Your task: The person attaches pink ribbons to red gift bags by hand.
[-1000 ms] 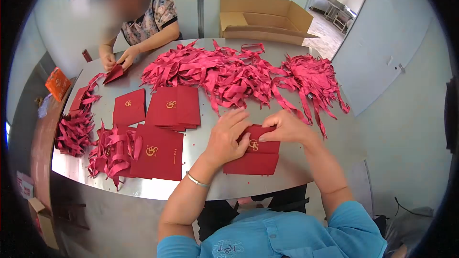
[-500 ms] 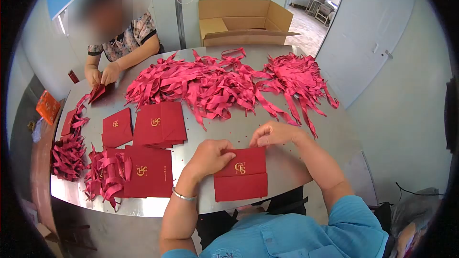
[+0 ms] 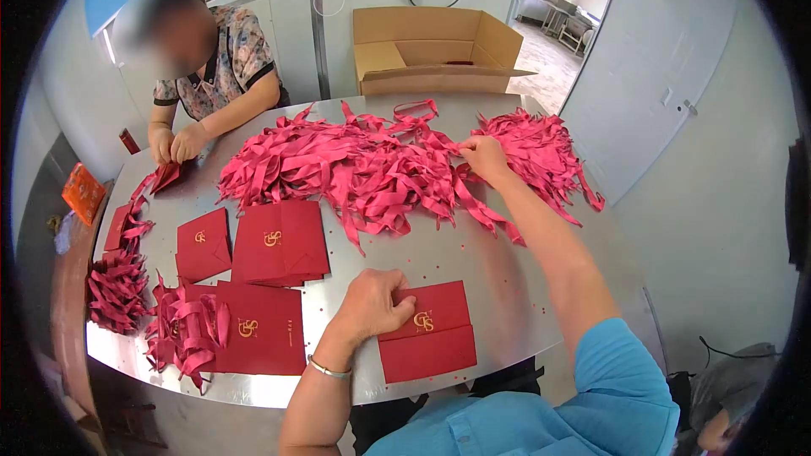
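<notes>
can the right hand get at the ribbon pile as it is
Probably yes. The right hand is already stretched out onto the ribbon pile, fingers among the strands, with nothing between them. The left hand rests on the red envelope.

red gold-stamped envelope [image 3: 427, 331] lying flat, red ribbons [image 3: 372, 160] heaped

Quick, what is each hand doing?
Left hand: fingers curled, pressing on the red envelope.
Right hand: fingers closed, pinching a ribbon in the red ribbon pile.

One cardboard box [image 3: 435, 46]; perhaps two ribbon heaps [image 3: 355, 160].
</notes>
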Motion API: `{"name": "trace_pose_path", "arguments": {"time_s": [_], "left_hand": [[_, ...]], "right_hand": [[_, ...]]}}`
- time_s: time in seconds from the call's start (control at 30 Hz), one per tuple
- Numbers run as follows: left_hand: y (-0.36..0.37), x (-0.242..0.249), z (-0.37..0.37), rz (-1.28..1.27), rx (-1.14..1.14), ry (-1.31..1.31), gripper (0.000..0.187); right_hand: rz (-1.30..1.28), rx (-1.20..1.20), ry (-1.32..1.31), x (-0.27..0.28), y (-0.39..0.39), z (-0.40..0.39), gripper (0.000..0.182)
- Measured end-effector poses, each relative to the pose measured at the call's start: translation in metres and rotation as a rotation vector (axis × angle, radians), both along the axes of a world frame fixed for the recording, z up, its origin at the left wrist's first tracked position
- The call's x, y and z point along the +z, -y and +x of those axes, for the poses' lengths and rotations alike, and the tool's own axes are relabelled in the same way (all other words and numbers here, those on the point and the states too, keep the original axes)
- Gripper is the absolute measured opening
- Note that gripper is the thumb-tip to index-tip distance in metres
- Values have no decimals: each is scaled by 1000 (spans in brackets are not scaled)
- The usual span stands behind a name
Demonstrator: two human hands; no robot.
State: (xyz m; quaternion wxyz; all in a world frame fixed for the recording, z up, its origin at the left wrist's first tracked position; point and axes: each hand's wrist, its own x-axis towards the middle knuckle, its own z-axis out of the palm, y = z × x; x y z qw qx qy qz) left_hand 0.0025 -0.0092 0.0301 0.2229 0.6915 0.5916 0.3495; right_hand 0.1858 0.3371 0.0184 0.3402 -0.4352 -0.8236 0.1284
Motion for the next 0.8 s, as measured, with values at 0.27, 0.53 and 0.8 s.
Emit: {"name": "trace_pose_path", "arguments": {"time_s": [0.27,0.53,0.8], "left_hand": [[-3,-7,5,114,-25,-7,26],[0,-11,6,-13,-47,255,19],[2,-12,5,-171,-27,385,17]], "right_hand": [[36,-337,490,-21,-28,-32,21],[40,-42,258,58,2,1,22],[-866,459,-787,165,54,49,12]]}}
